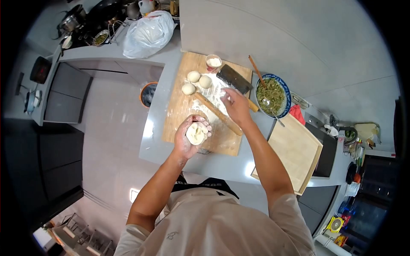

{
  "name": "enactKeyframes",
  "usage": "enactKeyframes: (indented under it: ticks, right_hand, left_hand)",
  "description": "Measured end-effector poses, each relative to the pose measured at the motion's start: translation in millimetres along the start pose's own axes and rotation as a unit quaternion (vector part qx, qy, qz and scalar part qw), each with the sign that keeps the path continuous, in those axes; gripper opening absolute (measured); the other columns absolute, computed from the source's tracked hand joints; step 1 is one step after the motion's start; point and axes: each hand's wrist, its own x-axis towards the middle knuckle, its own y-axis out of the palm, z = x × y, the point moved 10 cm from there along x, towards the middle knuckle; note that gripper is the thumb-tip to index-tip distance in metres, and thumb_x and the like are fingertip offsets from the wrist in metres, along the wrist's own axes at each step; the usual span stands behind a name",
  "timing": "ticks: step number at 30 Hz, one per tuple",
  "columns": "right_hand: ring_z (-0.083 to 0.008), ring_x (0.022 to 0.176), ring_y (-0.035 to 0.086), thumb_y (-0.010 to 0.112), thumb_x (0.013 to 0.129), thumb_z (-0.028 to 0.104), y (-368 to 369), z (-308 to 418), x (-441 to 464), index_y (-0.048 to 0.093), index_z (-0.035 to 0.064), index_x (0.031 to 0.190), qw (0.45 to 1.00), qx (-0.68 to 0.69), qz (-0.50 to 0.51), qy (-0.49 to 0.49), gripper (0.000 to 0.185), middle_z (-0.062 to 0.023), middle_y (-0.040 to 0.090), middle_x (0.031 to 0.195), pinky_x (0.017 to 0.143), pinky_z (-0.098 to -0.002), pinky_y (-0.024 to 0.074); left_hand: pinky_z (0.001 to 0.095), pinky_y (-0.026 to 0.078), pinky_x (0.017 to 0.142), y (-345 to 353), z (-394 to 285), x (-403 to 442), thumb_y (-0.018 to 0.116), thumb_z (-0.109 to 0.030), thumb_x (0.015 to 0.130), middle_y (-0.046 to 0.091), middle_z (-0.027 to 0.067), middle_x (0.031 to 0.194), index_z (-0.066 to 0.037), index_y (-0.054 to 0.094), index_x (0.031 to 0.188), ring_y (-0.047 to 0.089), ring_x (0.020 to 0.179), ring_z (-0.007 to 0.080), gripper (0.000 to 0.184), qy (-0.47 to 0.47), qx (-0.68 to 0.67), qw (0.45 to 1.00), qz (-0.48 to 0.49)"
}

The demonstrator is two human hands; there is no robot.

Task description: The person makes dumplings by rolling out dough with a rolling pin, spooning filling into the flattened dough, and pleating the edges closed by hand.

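In the head view, my left hand point(184, 138) is cupped around a round piece of dough point(195, 135) with folds on its top, fingers curled along its side. My right hand point(236, 104) hovers above the floured part of the wooden board point(175, 113), fingers loosely bent and apart, holding nothing. Between the hands a rolling pin point(217, 112) lies slantwise on the board. Beyond it sit several dough balls, one point(193, 76) at the back. A cleaver point(234, 79) lies flat by my right hand, its wooden handle partly hidden behind my wrist.
A small cup of white powder point(213, 62) stands at the board's far edge. To the right are a blue-rimmed bowl of green filling point(270, 91), with chopsticks and a spoon, and a wooden tray point(294, 149). A white plastic bag point(149, 34) and an orange-rimmed bucket point(149, 94) are leftward.
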Motion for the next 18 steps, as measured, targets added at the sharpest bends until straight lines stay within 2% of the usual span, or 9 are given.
enactKeyframes:
  ticks: [1, 3, 4, 6, 10, 15, 18]
  right_hand:
    - [-0.0318, 0.103, 0.067, 0.078, 0.094, 0.018, -26, 28, -21, 0.078, 0.0111, 0.118, 0.995, 0.093, -0.031, 0.010, 0.025, -0.0080, 0.072, 0.111, 0.089, -0.0432, 0.0564]
    - [-0.0289, 0.096, 0.066, 0.084, 0.087, 0.017, -54, 102, -71, 0.079, 0.0123, 0.117, 0.969, 0.034, -0.035, -0.244, 0.031, -0.0055, 0.070, 0.110, 0.080, -0.0397, 0.0559]
    - [-0.0289, 0.096, 0.066, 0.084, 0.087, 0.017, -67, 120, -83, 0.079, 0.0123, 0.117, 0.967, 0.029, -0.038, -0.249, 0.031, -0.0055, 0.070, 0.110, 0.080, -0.0397, 0.0559]
    - [-0.0261, 0.089, 0.064, 0.092, 0.077, 0.016, -84, 163, -108, 0.081, 0.0132, 0.116, 0.949, 0.065, -0.002, -0.309, 0.040, -0.0068, 0.068, 0.103, 0.075, -0.0379, 0.0535]
    - [-0.0250, 0.091, 0.063, 0.093, 0.072, 0.022, -118, 184, -126, 0.081, 0.0163, 0.111, 0.946, 0.024, -0.017, -0.324, 0.042, -0.0019, 0.066, 0.103, 0.075, -0.0383, 0.0540]
    - [-0.0260, 0.088, 0.061, 0.090, 0.074, 0.017, -144, 203, -156, 0.079, 0.0141, 0.098, 0.926, -0.069, -0.098, -0.357, 0.027, -0.0010, 0.067, 0.102, 0.074, -0.0394, 0.0532]
    - [-0.0271, 0.089, 0.061, 0.089, 0.074, 0.015, -150, 207, -169, 0.078, 0.0132, 0.098, 0.914, -0.082, -0.128, -0.376, 0.026, -0.0013, 0.067, 0.103, 0.074, -0.0398, 0.0530]
  left_hand:
    - [0.0440, 0.056, 0.085, 8, -3, -3, 0.053, -0.034, 0.107, 0.066, 0.0130, 0.106, -0.007, 0.063, 0.109, 0.066, 0.099, 0.0318, 0.030, 0.005, -0.001, 1.000, 0.006]
    - [0.0412, 0.059, 0.088, 35, -12, -8, 0.056, -0.032, 0.105, 0.068, 0.0120, 0.108, -0.004, 0.063, 0.117, 0.069, 0.101, 0.0266, 0.031, 0.027, 0.052, 0.997, 0.057]
    - [0.0412, 0.059, 0.088, 48, -13, -13, 0.056, -0.032, 0.105, 0.068, 0.0120, 0.108, -0.004, 0.063, 0.117, 0.069, 0.101, 0.0266, 0.031, 0.031, 0.051, 0.996, 0.064]
    - [0.0378, 0.059, 0.087, 69, -10, -22, 0.057, -0.032, 0.104, 0.068, 0.0100, 0.109, -0.003, 0.062, 0.122, 0.069, 0.100, 0.0232, 0.035, 0.031, 0.098, 0.993, 0.060]
    - [0.0356, 0.057, 0.089, 107, 0, -33, 0.055, -0.030, 0.105, 0.067, 0.0095, 0.112, -0.001, 0.061, 0.124, 0.068, 0.105, 0.0219, 0.035, 0.042, 0.119, 0.984, 0.128]
    - [0.0324, 0.052, 0.095, 142, 4, -43, 0.053, -0.028, 0.107, 0.063, 0.0093, 0.118, 0.000, 0.062, 0.122, 0.064, 0.110, 0.0190, 0.034, 0.080, 0.137, 0.972, 0.173]
    - [0.0319, 0.051, 0.095, 157, 6, -48, 0.053, -0.028, 0.107, 0.064, 0.0089, 0.115, 0.000, 0.063, 0.120, 0.063, 0.108, 0.0187, 0.033, 0.089, 0.147, 0.968, 0.181]
